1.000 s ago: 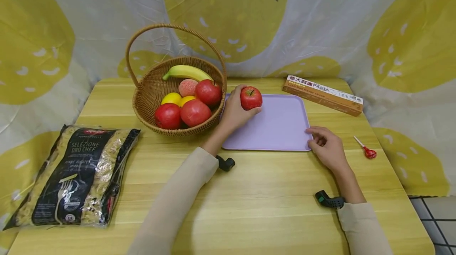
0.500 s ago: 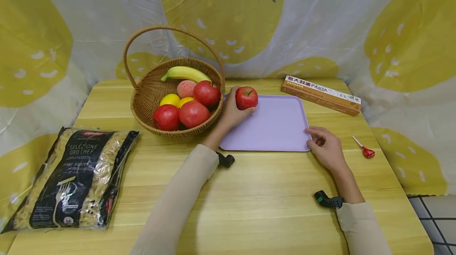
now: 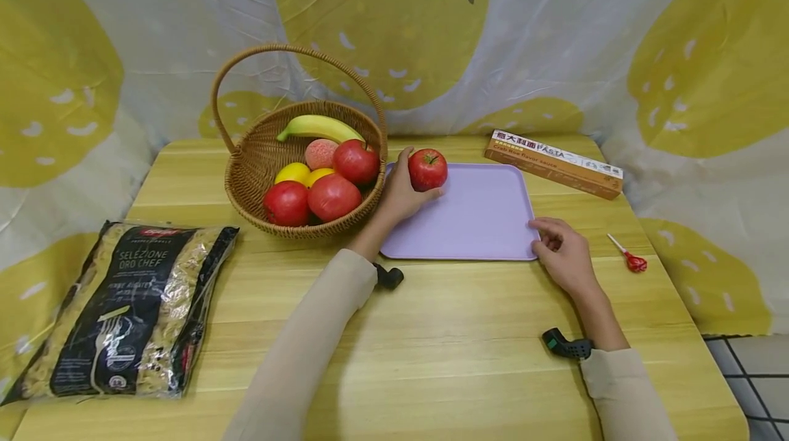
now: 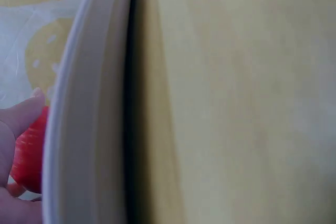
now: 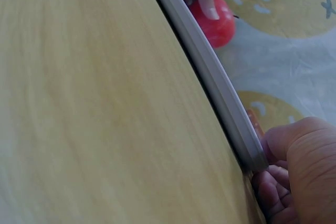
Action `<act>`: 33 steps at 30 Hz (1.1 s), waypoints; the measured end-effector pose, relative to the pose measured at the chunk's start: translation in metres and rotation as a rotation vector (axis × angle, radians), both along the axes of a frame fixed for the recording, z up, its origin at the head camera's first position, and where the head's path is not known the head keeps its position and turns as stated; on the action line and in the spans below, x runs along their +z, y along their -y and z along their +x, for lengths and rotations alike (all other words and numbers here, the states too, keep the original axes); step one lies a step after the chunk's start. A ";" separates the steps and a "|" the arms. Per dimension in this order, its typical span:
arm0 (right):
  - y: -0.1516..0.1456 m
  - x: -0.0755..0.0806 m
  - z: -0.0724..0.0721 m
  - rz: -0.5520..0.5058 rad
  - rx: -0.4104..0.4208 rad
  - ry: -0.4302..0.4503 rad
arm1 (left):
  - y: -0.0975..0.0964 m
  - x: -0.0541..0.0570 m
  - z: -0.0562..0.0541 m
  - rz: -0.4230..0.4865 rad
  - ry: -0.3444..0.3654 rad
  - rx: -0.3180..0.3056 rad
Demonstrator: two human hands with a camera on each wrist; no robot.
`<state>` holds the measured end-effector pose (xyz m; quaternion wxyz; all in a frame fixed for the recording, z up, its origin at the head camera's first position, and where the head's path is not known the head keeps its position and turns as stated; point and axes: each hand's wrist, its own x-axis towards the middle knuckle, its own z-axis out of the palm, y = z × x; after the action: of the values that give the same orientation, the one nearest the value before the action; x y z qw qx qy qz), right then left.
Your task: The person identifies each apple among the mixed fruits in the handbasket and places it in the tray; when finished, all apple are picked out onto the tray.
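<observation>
In the head view my left hand (image 3: 403,191) holds a red apple (image 3: 428,170) over the far left corner of a lilac tray (image 3: 474,215). The thumb lies along the apple's near side, with the fingers behind it on the left. At the tray's right edge is my right hand (image 3: 564,253), thumb and curled fingers on the rim. The right wrist view shows that thumb (image 5: 283,140) at the rim (image 5: 215,72) with fingers tucked beneath. Part of the apple (image 4: 31,153) shows past the rim in the left wrist view.
Left of the tray stands a wicker basket (image 3: 246,177) of fruit with a tall handle, close to my left wrist. A pasta bag (image 3: 123,311) lies at the left, a pasta box (image 3: 555,164) at the back right, a lollipop (image 3: 635,261) beyond my right hand.
My left hand and the apple have shifted slightly left over the tray, then stayed nearly still. The right hand keeps its place at the tray's edge.
</observation>
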<state>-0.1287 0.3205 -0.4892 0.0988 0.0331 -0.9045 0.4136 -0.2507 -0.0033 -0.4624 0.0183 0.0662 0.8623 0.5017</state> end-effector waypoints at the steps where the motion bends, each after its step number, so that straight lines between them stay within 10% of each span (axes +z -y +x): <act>1: 0.000 0.000 0.000 0.000 0.001 -0.001 | 0.000 0.002 0.002 -0.011 -0.002 -0.003; 13: 0.000 0.001 0.002 0.008 0.000 0.001 | 0.011 0.051 0.056 -0.258 0.067 -0.183; 20: 0.000 -0.001 0.002 0.001 0.001 -0.001 | 0.027 0.090 0.088 -0.174 -0.051 -0.251; 26: 0.000 -0.002 0.002 0.000 0.007 0.000 | 0.047 0.103 0.093 0.036 -0.283 -0.225; 33: 0.000 -0.002 0.001 0.006 0.010 0.001 | 0.078 0.116 0.088 0.045 -0.350 -0.167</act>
<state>-0.1277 0.3204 -0.4914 0.0961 0.0377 -0.9055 0.4116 -0.1625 -0.0813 -0.3465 -0.0920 0.2243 0.8325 0.4982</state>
